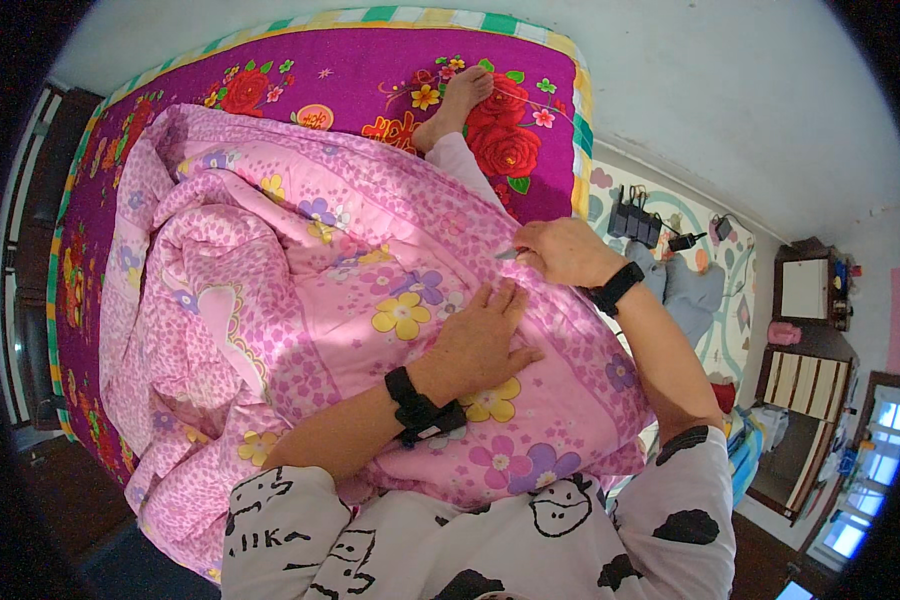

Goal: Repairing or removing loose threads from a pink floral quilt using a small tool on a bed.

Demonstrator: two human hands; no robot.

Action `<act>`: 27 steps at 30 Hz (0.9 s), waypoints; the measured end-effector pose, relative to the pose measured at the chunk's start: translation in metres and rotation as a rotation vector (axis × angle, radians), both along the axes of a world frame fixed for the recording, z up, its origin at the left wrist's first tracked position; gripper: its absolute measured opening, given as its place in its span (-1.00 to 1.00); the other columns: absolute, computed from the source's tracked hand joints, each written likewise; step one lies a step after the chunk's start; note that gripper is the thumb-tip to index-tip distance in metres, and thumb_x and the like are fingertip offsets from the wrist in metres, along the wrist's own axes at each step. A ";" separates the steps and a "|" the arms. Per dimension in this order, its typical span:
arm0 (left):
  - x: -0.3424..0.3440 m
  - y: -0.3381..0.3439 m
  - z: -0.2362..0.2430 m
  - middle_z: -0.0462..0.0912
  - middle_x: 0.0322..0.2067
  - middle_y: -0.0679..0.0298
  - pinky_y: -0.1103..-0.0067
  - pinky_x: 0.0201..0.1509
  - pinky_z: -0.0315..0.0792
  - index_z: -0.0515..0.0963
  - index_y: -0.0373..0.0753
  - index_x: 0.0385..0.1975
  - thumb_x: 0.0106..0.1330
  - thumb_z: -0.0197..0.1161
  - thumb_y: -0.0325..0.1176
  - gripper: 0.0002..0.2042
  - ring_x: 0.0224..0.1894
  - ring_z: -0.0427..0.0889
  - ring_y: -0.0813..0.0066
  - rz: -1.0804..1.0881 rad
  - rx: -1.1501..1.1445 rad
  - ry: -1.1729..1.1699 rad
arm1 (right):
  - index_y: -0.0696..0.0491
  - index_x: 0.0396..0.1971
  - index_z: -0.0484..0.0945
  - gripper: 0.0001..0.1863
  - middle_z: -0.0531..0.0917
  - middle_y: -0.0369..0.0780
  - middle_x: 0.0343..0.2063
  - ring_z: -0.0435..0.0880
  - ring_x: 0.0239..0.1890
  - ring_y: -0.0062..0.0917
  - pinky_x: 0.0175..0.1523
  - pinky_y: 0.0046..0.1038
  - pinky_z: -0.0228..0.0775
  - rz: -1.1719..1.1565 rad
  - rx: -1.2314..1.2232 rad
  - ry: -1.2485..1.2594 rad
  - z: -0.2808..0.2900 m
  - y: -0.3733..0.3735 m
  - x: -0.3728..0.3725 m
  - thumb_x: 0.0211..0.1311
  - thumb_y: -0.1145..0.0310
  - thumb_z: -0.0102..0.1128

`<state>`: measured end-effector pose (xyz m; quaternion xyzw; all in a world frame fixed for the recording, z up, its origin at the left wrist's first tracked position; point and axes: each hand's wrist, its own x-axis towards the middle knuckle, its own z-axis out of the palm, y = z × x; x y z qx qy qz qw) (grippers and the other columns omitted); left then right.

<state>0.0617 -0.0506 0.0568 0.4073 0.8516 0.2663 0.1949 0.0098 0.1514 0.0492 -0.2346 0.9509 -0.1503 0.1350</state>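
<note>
Two bare hands are on the pink floral quilt (400, 320), which lies bunched across the bed and over our lap. Right hand (573, 252): fingers curled in, thumb and fingertips clamped on a small grey pointed tool (507, 254), tip out to the left, right at the quilt's upper edge band. Most of it is hidden in the grip, so we can't tell knife from scissors. We also can't tell whether the tip is touching fabric. Left hand (470, 345): palm down flat on the quilt, just below and left of the tool, fingers a little apart, thumb out to the right, nothing gripped. We've got a black wristband (613, 288) on the right wrist and a bulkier black strap (420, 408) on the left. Quilt's left half is heaped in folds; the part under the hands is smoother. Beyond it we see a purple sheet (360, 75) with red roses, edged in green, white and yellow checks, and one bare foot (460, 100) sticking out past the quilt. Right of the bed: black power adapters (635, 218) on a pale patterned mat (610, 175), with grey cloth (692, 295) just below them. We're in a white shirt (470, 535) with black cow print.
</note>
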 end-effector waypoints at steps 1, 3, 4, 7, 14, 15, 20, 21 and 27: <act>0.000 0.000 0.000 0.23 0.10 -0.18 0.27 0.18 0.22 0.21 -0.46 0.07 0.11 0.14 0.02 -0.30 0.15 0.23 -0.14 0.004 -0.002 -0.002 | 0.11 -0.34 0.51 -0.76 0.56 -0.12 -0.39 0.55 -0.33 -0.19 -0.26 -0.24 0.38 0.002 0.000 0.000 -0.001 0.000 0.000 -0.03 0.32 0.08; 0.000 0.000 -0.003 0.23 0.10 -0.19 0.27 0.18 0.22 0.21 -0.46 0.08 0.11 0.14 0.02 -0.30 0.14 0.23 -0.14 -0.004 0.010 0.007 | 0.11 -0.34 0.51 -0.77 0.56 -0.11 -0.38 0.55 -0.31 -0.19 -0.24 -0.25 0.38 0.020 -0.047 0.022 -0.002 0.002 0.002 -0.02 0.35 0.08; 0.000 0.000 -0.004 0.23 0.09 -0.19 0.27 0.18 0.21 0.20 -0.47 0.08 0.12 0.13 0.02 -0.30 0.14 0.23 -0.15 -0.013 0.021 0.016 | 0.11 -0.34 0.51 -0.77 0.56 -0.11 -0.38 0.55 -0.31 -0.19 -0.24 -0.25 0.38 0.020 -0.045 0.022 -0.002 0.003 0.002 -0.02 0.35 0.08; 0.000 0.000 -0.002 0.23 0.09 -0.19 0.27 0.18 0.21 0.20 -0.46 0.08 0.12 0.13 0.02 -0.30 0.13 0.24 -0.14 -0.007 0.024 0.003 | 0.12 -0.34 0.51 -0.77 0.57 -0.11 -0.36 0.54 -0.30 -0.19 -0.22 -0.26 0.38 0.016 -0.122 0.003 -0.005 0.005 0.002 -0.04 0.37 0.09; 0.001 -0.001 -0.007 0.23 0.09 -0.19 0.26 0.20 0.19 0.20 -0.47 0.08 0.12 0.12 0.02 -0.31 0.15 0.22 -0.12 -0.012 0.022 0.032 | 0.17 -0.28 0.47 -0.79 0.58 -0.10 -0.38 0.57 -0.32 -0.37 -0.20 -0.45 0.38 -0.183 -0.476 -0.127 -0.017 -0.002 0.007 0.14 0.37 0.06; 0.000 0.000 -0.005 0.23 0.09 -0.19 0.27 0.21 0.17 0.20 -0.48 0.07 0.12 0.12 0.02 -0.31 0.15 0.21 -0.12 -0.007 0.025 0.010 | 0.17 -0.26 0.46 -0.79 0.58 -0.12 -0.39 0.57 -0.33 -0.44 -0.20 -0.48 0.37 -0.273 -0.582 -0.187 -0.019 -0.003 0.007 0.18 0.36 0.05; 0.001 -0.001 -0.014 0.24 0.08 -0.19 0.27 0.23 0.14 0.22 -0.49 0.05 0.11 0.13 0.01 -0.31 0.15 0.21 -0.13 -0.006 0.089 0.031 | 0.17 -0.24 0.46 -0.79 0.58 -0.12 -0.39 0.57 -0.32 -0.45 -0.19 -0.49 0.37 -0.402 -0.743 -0.107 0.000 0.007 -0.007 0.16 0.39 0.05; 0.001 0.000 -0.014 0.22 0.11 -0.16 0.28 0.21 0.17 0.19 -0.47 0.09 0.11 0.11 0.03 -0.29 0.16 0.20 -0.12 -0.024 0.040 0.038 | 0.16 -0.25 0.47 -0.78 0.58 -0.11 -0.38 0.57 -0.33 -0.38 -0.20 -0.46 0.38 -0.254 -0.551 -0.056 0.005 0.008 -0.008 0.13 0.38 0.07; -0.001 0.000 -0.012 0.20 0.14 -0.13 0.30 0.20 0.19 0.17 -0.44 0.12 0.12 0.10 0.06 -0.27 0.17 0.20 -0.10 -0.042 -0.007 0.037 | 0.12 -0.35 0.51 -0.78 0.57 -0.10 -0.36 0.55 -0.31 -0.18 -0.24 -0.28 0.39 0.004 -0.044 0.021 0.012 0.000 -0.004 0.00 0.33 0.11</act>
